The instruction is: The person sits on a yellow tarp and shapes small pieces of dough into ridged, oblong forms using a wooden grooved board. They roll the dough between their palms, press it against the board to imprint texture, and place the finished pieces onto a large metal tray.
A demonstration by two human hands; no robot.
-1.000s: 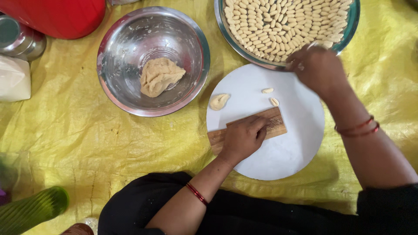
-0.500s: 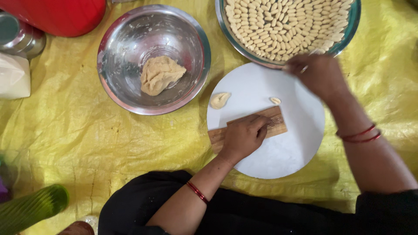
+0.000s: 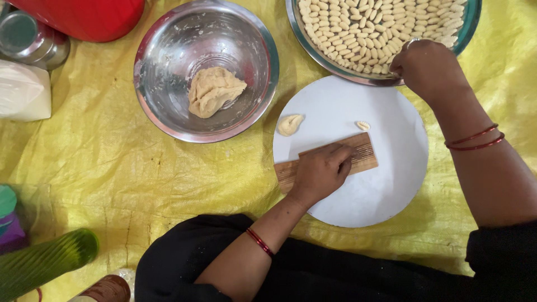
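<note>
My left hand (image 3: 320, 172) presses flat on a ridged wooden strip (image 3: 366, 156) that lies on a white round board (image 3: 391, 184). A small lump of dough (image 3: 290, 124) and one shaped ridged piece (image 3: 363, 125) rest on the board's far side. My right hand (image 3: 428, 70) is at the near rim of a steel plate (image 3: 335, 59) filled with several shaped dough pieces, fingers curled over its edge; what they pinch is hidden. A steel bowl (image 3: 168, 61) to the left holds a larger lump of dough (image 3: 213, 91).
A yellow sheet (image 3: 100, 168) covers the surface. A red container (image 3: 89, 17), a steel tin (image 3: 28, 36) and a white bag (image 3: 22, 92) sit at the far left. A green bottle (image 3: 45, 263) lies at the near left.
My right hand moved from the board up to the rim of the full plate. One of the two shaped pieces that lay on the board is gone. My left hand stayed on the wooden strip.
</note>
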